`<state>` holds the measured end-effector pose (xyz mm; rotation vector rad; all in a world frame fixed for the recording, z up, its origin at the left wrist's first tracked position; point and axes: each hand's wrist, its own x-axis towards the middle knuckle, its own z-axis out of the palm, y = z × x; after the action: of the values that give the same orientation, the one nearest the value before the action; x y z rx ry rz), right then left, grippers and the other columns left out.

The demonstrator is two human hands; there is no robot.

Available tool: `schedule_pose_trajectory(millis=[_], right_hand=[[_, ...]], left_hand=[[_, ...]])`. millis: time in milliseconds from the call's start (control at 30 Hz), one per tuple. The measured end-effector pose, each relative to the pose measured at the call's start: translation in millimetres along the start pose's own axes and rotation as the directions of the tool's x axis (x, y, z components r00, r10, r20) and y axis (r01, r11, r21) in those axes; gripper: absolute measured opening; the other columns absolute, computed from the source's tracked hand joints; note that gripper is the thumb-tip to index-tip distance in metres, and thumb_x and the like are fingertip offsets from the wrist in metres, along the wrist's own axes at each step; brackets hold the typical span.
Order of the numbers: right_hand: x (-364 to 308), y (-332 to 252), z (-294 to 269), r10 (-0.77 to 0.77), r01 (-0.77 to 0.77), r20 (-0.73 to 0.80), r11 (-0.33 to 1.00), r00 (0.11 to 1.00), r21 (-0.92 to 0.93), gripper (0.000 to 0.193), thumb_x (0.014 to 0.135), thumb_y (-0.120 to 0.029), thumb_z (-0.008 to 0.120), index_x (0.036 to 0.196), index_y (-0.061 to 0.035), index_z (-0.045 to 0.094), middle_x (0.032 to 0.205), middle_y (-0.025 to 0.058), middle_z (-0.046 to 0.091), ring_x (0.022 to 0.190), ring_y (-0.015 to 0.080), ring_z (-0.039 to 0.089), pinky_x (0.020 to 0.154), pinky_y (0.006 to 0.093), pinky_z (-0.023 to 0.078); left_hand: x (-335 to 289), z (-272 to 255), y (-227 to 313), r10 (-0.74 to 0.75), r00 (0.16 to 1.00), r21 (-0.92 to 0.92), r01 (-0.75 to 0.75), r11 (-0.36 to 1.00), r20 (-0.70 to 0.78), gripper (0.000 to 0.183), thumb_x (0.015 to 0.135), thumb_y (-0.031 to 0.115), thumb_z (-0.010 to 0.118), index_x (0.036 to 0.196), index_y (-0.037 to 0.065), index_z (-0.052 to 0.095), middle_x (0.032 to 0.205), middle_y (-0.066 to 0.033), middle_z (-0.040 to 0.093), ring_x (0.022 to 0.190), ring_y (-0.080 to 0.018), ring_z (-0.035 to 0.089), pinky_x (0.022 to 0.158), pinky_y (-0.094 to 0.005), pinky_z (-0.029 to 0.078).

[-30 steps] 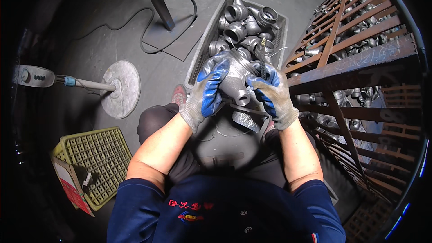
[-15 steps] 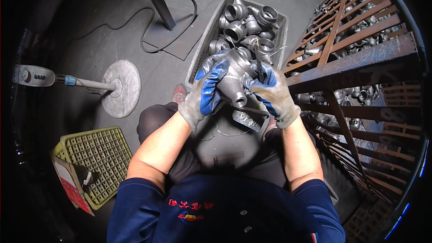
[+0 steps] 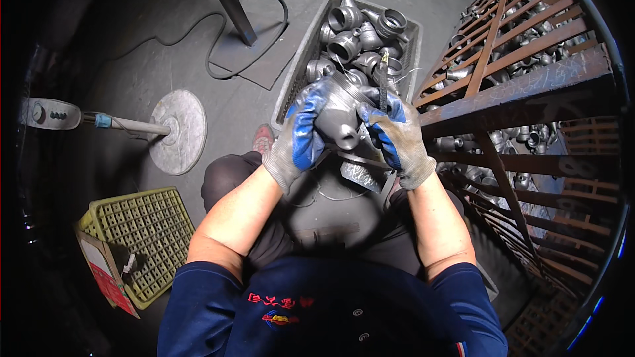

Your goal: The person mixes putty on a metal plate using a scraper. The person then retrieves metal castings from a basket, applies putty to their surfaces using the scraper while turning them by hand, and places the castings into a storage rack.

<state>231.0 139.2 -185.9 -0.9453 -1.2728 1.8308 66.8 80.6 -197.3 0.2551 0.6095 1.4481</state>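
Note:
My left hand (image 3: 302, 133), in a grey glove with a blue palm, is closed around a grey cast-metal pipe fitting (image 3: 335, 118). The fitting's threaded collar faces away from me, and its small round spout points toward me. Close against the fitting's right side, my right hand (image 3: 401, 133), gloved alike, is closed on a narrow dark file (image 3: 383, 82) that stands up past the fingers. The file's lower part is hidden by the glove. Below the hands, a shiny metal-covered block (image 3: 361, 173) sits between my knees.
Beyond my hands stands a grey crate (image 3: 288, 90) heaped with similar fittings (image 3: 345, 45). A rusty barred cage (image 3: 529, 92) holding many more rises on the right. At left are a round-based stand (image 3: 178, 142), a yellow-green crate (image 3: 145, 238) and a post with a looping cable (image 3: 231, 6).
The fitting has turned in my left hand, so its spout now faces me more and sits slightly higher. My right hand and the file have shifted slightly, with the file more upright.

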Motion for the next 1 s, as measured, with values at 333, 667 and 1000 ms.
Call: schedule_pose_trajectory(millis=[333, 667, 1000], right_hand=[[1.9, -9.8, 1.6, -0.081, 0.078, 0.096, 0.997, 0.992, 0.025, 0.039, 0.084, -0.001, 0.059, 0.122, 0.0031, 0.051, 0.108, 0.0084, 0.059, 0.093, 0.0100, 0.056, 0.083, 0.0227, 0.045], [7.1, -2.8, 10.2, -0.268, 0.268, 0.032, 0.935, 0.963, -0.231, 0.042, 0.080, -0.006, 0.066, 0.120, 0.0017, 0.054, 0.111, 0.0082, 0.061, 0.094, 0.0110, 0.056, 0.083, 0.0250, 0.046], [-10.6, -22.1, 5.7, 0.106, -0.106, -0.004, 0.992, 0.994, 0.074, 0.029, 0.086, -0.019, 0.063, 0.109, -0.0018, 0.060, 0.085, 0.0038, 0.064, 0.062, 0.0045, 0.054, 0.053, 0.0163, 0.041]], left_hand=[[5.4, 8.3, 5.9, -0.273, 0.961, -0.202, 0.277, 0.939, 0.050, 0.055, 0.091, 0.050, 0.043, 0.130, 0.012, 0.043, 0.123, -0.0101, 0.053, 0.109, -0.0257, 0.056, 0.086, -0.0483, 0.050], [-4.1, 12.1, -4.9, 0.344, 0.881, 0.367, -0.453, 0.812, 0.326, 0.046, 0.095, 0.039, 0.041, 0.129, 0.009, 0.043, 0.122, -0.0095, 0.054, 0.108, -0.0202, 0.056, 0.091, -0.0355, 0.048], [0.6, -1.0, 14.8, 0.385, 0.921, 0.294, -0.386, 0.874, 0.064, 0.046, 0.091, 0.031, 0.054, 0.126, 0.003, 0.043, 0.119, -0.0124, 0.052, 0.108, -0.0221, 0.054, 0.094, -0.0343, 0.045]])
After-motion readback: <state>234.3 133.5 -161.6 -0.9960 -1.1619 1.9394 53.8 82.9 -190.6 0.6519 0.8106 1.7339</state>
